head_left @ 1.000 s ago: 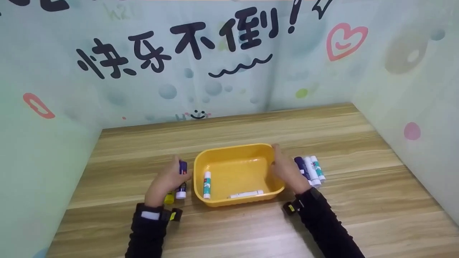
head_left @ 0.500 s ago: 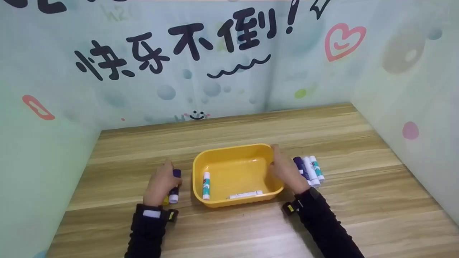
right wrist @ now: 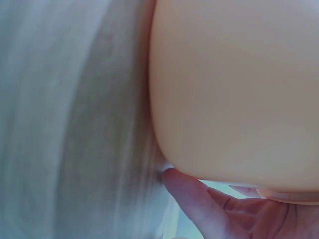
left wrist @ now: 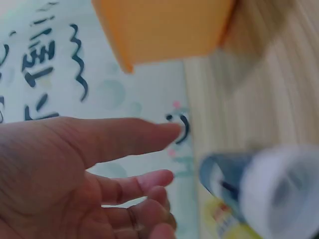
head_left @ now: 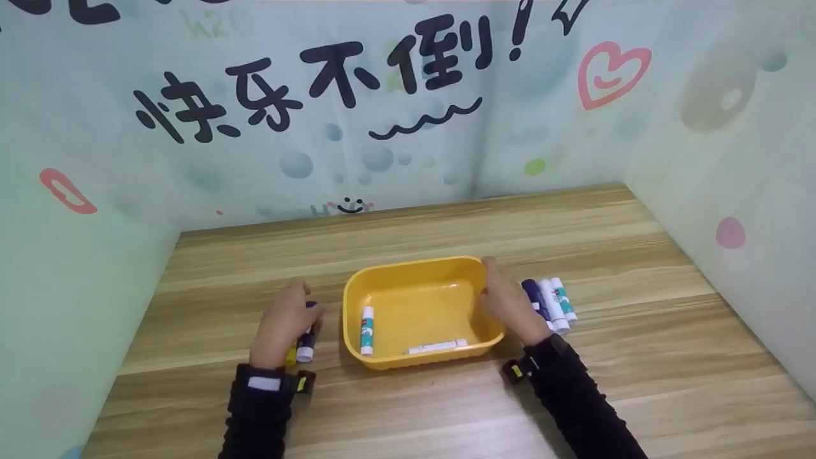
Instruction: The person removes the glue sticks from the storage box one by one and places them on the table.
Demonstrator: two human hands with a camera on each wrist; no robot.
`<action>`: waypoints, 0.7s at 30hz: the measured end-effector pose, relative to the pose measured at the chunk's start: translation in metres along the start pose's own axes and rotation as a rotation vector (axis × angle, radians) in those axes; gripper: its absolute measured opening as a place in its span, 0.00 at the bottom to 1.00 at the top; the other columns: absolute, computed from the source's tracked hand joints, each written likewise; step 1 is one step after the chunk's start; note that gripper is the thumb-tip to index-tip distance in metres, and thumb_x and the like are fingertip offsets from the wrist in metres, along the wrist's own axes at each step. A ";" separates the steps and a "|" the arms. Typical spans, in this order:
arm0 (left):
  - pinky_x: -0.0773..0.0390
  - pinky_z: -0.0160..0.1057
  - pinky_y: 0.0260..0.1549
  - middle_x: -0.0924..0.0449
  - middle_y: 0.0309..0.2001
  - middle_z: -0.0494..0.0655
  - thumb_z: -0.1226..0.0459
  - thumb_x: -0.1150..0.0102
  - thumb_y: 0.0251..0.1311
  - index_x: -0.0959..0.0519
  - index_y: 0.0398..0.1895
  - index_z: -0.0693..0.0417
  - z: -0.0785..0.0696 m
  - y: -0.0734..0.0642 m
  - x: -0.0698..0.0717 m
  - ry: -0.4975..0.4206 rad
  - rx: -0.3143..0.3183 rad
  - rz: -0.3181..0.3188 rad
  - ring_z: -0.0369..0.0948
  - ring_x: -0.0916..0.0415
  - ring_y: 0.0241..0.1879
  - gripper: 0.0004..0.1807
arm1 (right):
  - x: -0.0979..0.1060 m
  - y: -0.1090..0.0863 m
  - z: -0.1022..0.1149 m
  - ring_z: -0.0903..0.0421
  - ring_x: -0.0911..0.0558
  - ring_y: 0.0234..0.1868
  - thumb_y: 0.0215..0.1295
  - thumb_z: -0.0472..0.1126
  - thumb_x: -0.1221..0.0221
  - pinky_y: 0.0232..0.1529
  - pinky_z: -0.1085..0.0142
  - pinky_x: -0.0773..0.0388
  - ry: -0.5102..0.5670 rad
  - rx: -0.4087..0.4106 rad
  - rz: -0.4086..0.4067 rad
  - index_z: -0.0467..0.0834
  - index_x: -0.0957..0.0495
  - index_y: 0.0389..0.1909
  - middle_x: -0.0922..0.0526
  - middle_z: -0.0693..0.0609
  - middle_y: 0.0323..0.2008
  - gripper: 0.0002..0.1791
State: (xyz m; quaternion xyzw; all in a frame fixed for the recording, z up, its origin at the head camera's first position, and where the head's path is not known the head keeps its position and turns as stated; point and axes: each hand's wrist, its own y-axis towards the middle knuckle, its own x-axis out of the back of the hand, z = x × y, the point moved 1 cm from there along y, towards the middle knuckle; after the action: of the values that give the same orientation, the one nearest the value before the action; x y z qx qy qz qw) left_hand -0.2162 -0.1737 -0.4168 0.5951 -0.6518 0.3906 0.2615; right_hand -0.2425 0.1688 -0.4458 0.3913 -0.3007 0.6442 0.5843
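My left hand [head_left: 280, 322] hovers just above a dark blue glue stick [head_left: 306, 344] with a white end, which lies beside a yellow stick [head_left: 291, 356], mostly hidden. In the left wrist view, the thumb is straight, the fingers are loosely bent, and a gap separates them from the blue stick [left wrist: 227, 174]. My right hand [head_left: 510, 306] grips the right side of a yellow plastic basin [head_left: 414, 262] at its rim. The right wrist view has that hand under the basin's large blurred wall [right wrist: 234, 99]. Inside the basin lie a teal-and-white glue stick [head_left: 367, 331] and a white stick [head_left: 437, 346].
Right of the basin, a row of sticks lies side by side: dark blue [head_left: 535, 298], white [head_left: 553, 306] and teal-and-white [head_left: 564, 299]. Printed cloth walls [head_left: 408, 159] enclose the wooden table [head_left: 255, 255] at the back and both sides.
My left hand has carried the dark blue glue stick left, away from the basin, set it against the yellow one and let go. The right hand has stayed on the basin.
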 end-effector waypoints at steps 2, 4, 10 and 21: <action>0.25 0.38 0.30 0.27 0.45 0.60 0.60 0.51 0.63 0.36 0.58 0.63 -0.011 -0.002 -0.002 -0.002 -0.048 -0.022 0.46 0.27 0.35 0.23 | 0.000 0.000 0.000 0.41 0.23 0.40 0.57 0.29 0.50 0.41 0.50 0.25 -0.002 -0.004 0.004 0.36 0.45 0.64 0.24 0.32 0.47 0.31; 0.26 0.37 0.26 0.26 0.38 0.55 0.60 0.52 0.65 0.34 0.56 0.59 -0.024 -0.005 -0.006 -0.008 -0.108 -0.034 0.43 0.28 0.30 0.20 | 0.000 0.000 0.001 0.41 0.23 0.40 0.57 0.29 0.50 0.42 0.50 0.25 -0.007 -0.008 0.009 0.36 0.45 0.64 0.24 0.32 0.47 0.31; 0.28 0.35 0.22 0.29 0.27 0.44 0.59 0.49 0.64 0.29 0.50 0.51 -0.059 -0.023 -0.030 -0.031 -0.311 0.019 0.39 0.31 0.23 0.13 | 0.000 -0.001 0.000 0.42 0.23 0.36 0.57 0.30 0.51 0.39 0.50 0.25 0.004 0.007 -0.002 0.36 0.45 0.64 0.24 0.31 0.44 0.31; 0.25 0.42 0.49 0.20 0.44 0.49 0.54 0.57 0.69 0.24 0.52 0.58 -0.079 -0.026 -0.091 -0.010 -0.664 0.314 0.42 0.23 0.45 0.20 | -0.001 0.000 -0.001 0.43 0.23 0.37 0.58 0.28 0.52 0.42 0.51 0.25 0.000 -0.018 0.010 0.35 0.47 0.65 0.24 0.31 0.46 0.31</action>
State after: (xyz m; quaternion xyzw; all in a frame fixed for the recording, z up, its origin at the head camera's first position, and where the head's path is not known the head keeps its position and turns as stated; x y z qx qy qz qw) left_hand -0.1860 -0.0566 -0.4407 0.3724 -0.8277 0.1901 0.3742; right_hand -0.2424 0.1695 -0.4473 0.3848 -0.3083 0.6443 0.5846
